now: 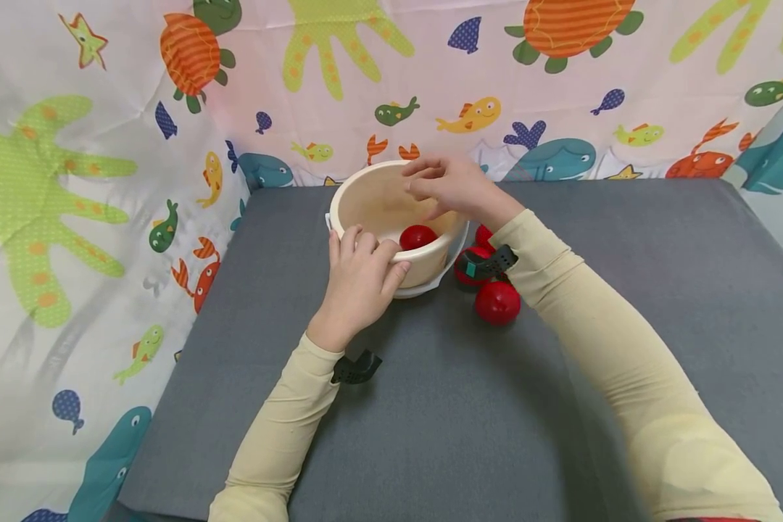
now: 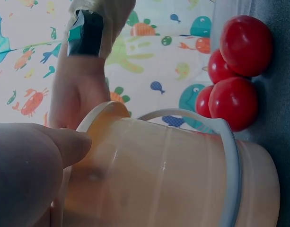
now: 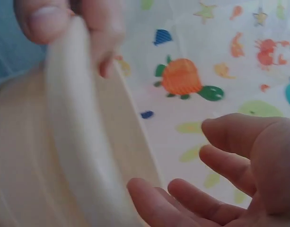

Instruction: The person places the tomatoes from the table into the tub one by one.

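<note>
Left hand (image 1: pixel 359 283) pinches round cream plastic bucket (image 1: pixel 428 268); glossy red ball (image 1: pixel 418 236) inside, seven o'clock from loosely spread right hand (image 1: pixel 455 185).

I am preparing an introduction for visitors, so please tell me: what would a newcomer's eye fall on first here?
Probably the shiny red round objects: one lies inside the cream bucket, others sit on the grey tabletop beside it, at right in the head view. Next, perhaps, the left hand gripping the bucket's near rim and the right hand, empty, at its opening. Behind, the bright sea-animal cloth also draws attention.
</note>
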`<state>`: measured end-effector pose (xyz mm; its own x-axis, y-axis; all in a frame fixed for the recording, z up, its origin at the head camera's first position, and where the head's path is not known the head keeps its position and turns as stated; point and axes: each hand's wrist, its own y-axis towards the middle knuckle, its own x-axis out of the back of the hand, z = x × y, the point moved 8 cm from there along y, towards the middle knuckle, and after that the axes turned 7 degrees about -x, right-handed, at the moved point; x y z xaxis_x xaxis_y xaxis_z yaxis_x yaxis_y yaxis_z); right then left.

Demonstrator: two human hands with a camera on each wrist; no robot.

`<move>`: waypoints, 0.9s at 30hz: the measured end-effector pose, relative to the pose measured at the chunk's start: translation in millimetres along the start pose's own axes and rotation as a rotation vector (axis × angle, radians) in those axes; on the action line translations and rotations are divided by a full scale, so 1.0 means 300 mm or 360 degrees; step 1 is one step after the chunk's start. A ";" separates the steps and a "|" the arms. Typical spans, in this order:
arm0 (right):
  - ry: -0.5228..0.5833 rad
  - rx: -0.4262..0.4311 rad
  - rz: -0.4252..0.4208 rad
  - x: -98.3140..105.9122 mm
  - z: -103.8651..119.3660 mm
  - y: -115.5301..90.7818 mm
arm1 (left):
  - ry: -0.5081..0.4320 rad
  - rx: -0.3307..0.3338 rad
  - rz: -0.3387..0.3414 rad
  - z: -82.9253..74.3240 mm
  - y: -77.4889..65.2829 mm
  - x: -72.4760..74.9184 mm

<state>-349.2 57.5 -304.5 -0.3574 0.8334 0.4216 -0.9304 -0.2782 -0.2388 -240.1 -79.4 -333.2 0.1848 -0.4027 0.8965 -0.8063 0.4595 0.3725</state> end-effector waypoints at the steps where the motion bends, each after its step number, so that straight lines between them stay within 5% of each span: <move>1: 0.0032 0.0007 -0.0039 0.030 -0.001 -0.012 | 0.0002 -0.0002 -0.0007 0.000 0.001 0.001; 8: 0.0215 0.0062 -0.0315 0.270 -0.069 -0.139 | 0.0007 -0.0025 -0.0054 -0.003 0.003 0.004; 14: 0.0337 0.0048 -0.0377 0.414 -0.195 -0.209 | 0.0010 -0.0013 -0.0053 -0.002 0.002 0.003; 20: 0.0436 -0.0043 -0.0433 0.462 -0.333 -0.229 | -0.0002 -0.0012 -0.0046 0.001 0.000 0.005; 27: 0.0619 -0.0105 -0.0443 0.442 -0.473 -0.244 | -0.0004 -0.0021 -0.0069 -0.004 0.001 0.006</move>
<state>-316.8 256.1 -355.2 -0.0265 0.9922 0.1221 -0.9747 0.0015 -0.2236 -239.3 -78.9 -331.1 0.2179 -0.4243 0.8789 -0.7899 0.4523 0.4141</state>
